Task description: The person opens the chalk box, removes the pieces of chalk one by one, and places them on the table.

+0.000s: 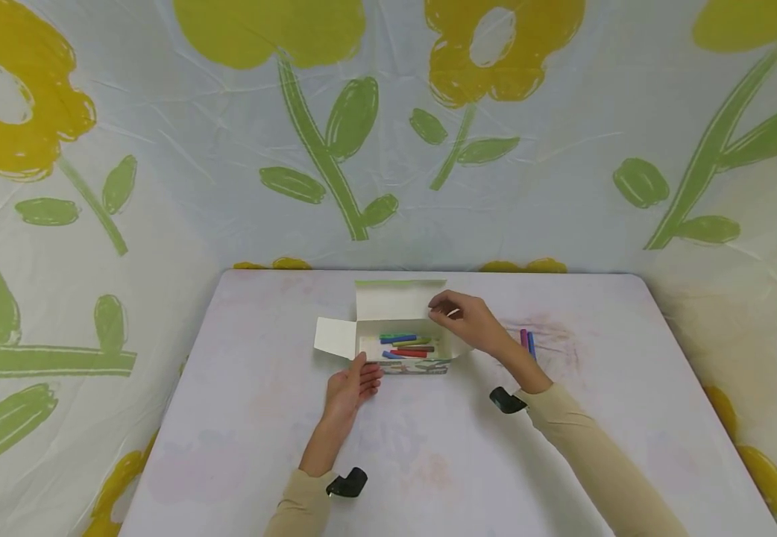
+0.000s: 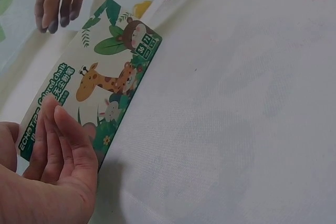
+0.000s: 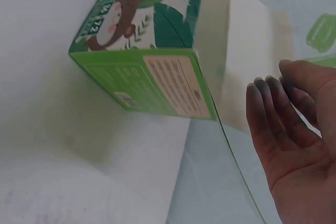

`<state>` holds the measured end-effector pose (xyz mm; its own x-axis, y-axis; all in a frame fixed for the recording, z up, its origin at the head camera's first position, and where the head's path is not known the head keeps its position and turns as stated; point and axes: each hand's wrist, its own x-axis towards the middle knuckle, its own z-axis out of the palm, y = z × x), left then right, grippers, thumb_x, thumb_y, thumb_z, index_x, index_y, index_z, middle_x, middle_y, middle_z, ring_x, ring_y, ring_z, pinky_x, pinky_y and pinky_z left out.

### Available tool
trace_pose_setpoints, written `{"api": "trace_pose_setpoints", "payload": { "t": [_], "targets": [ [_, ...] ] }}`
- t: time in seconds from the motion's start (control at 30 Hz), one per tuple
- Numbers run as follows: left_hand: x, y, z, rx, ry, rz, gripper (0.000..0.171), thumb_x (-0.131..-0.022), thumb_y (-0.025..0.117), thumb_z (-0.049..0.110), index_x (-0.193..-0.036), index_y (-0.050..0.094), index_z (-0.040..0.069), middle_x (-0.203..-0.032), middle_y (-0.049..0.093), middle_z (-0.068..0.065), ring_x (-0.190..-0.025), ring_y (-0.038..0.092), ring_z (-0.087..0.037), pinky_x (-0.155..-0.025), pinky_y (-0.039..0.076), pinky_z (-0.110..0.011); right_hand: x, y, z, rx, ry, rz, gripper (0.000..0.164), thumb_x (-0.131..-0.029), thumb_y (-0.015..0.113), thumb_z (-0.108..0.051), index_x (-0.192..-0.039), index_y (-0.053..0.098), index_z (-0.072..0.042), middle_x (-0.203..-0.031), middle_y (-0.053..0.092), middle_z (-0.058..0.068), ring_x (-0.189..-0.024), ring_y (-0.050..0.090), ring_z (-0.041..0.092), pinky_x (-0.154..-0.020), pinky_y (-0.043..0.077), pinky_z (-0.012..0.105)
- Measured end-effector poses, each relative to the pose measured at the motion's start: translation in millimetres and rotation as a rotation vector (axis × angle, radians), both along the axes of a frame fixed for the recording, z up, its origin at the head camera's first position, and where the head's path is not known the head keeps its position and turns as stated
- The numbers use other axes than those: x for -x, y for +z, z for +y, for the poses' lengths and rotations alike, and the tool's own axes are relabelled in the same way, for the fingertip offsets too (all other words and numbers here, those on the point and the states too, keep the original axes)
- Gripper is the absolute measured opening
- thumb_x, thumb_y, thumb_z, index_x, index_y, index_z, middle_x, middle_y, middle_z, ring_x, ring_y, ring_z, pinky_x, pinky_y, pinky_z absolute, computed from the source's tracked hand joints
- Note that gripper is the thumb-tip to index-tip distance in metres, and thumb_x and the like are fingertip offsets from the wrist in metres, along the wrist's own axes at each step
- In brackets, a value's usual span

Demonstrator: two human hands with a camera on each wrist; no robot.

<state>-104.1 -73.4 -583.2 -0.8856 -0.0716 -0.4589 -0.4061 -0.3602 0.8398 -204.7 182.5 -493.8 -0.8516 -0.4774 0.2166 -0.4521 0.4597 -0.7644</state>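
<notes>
A cardboard box of colored chalk (image 1: 429, 368) stands with its lid raised and its left flap folded out. Several chalk sticks (image 1: 410, 353) lie inside it, in green, blue, red and brown. At the front left corner, my left hand (image 1: 348, 385) holds the box wall, thumb at the top edge and fingers along the printed front (image 2: 100, 82). My right hand (image 1: 470, 321) is over the box's right end, by the raised lid (image 1: 395, 300). Its fingers (image 3: 257, 108) are loosely bent, tips darkened, with nothing visible between them.
On the white table (image 1: 247, 418), a purple chalk stick (image 1: 523, 338) and a blue chalk stick (image 1: 532, 344) lie side by side, right of the box. Reddish smudges mark the tabletop around them. A flower-printed cloth (image 1: 227, 149) hangs behind and at both sides.
</notes>
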Motion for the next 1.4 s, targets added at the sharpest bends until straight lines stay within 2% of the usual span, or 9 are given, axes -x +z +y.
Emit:
{"api": "trace_pose_setpoints", "payload": {
  "t": [0.27,0.5,0.67,0.83,1.1,1.4],
  "targets": [
    [-1.3,0.0,0.0,-0.014,0.007,0.002,0.057,-0.102,0.064,0.045,-0.110,0.069,-0.011,-0.090,0.075,-0.009,-0.074,0.067,-0.011,-0.070,0.057,-0.022,-1.9,-12.9,-17.8,-0.058,0.111,-0.029,0.018,-0.097,0.070,-0.003,-0.114,0.068,0.002,-0.103,0.072,0.010,-0.093,0.068,0.024,-0.085,0.060,0.043],
    [-2.5,-0.2,-0.1,-0.030,0.004,0.016,0.052,-0.104,0.062,0.042,-0.107,0.071,-0.009,-0.088,0.075,-0.007,-0.074,0.067,-0.011,-0.070,0.057,-0.022,-0.4,-23.4,-30.4,-0.205,0.244,-0.019,0.020,-0.096,0.071,-0.002,-0.113,0.067,0.007,-0.104,0.071,0.017,-0.094,0.068,0.025,-0.084,0.059,0.039],
    [-4.4,0.4,0.3,-0.031,-0.010,0.045,0.055,-0.103,0.062,0.042,-0.110,0.069,-0.012,-0.087,0.074,-0.006,-0.073,0.066,-0.010,-0.069,0.056,-0.021,-0.5,-25.9,-38.7,-0.332,0.317,0.007,0.012,-0.095,0.072,-0.001,-0.103,0.067,0.006,-0.090,0.068,0.010,-0.079,0.059,0.016,-0.073,0.052,0.032],
    [-4.3,-0.2,0.7,-0.029,-0.009,0.047,0.059,-0.103,0.063,0.043,-0.114,0.066,-0.014,-0.089,0.074,-0.006,-0.075,0.066,-0.009,-0.070,0.056,-0.021,-3.6,-20.7,-46.7,-0.485,0.325,0.010,0.008,-0.094,0.073,-0.002,-0.094,0.065,0.002,-0.080,0.060,0.007,-0.071,0.047,0.013,-0.066,0.044,0.030],
    [-4.8,-2.5,0.8,-0.036,0.001,0.040,0.058,-0.103,0.063,0.044,-0.111,0.068,-0.013,-0.089,0.074,-0.007,-0.074,0.066,-0.011,-0.070,0.056,-0.021,-3.4,-16.6,-56.3,-0.679,0.258,-0.083,0.014,-0.093,0.076,-0.004,-0.102,0.067,0.002,-0.090,0.065,0.011,-0.078,0.052,0.016,-0.073,0.047,0.033],
    [-5.7,0.2,1.5,-0.023,-0.003,0.052,0.058,-0.104,0.060,0.043,-0.114,0.067,-0.014,-0.093,0.075,-0.009,-0.076,0.066,-0.011,-0.073,0.056,-0.023,-0.1,-16.6,-58.1,-0.675,0.277,-0.115,0.008,-0.091,0.076,0.000,-0.097,0.070,-0.002,-0.088,0.066,0.006,-0.077,0.054,0.013,-0.071,0.050,0.030]
  ]
}}
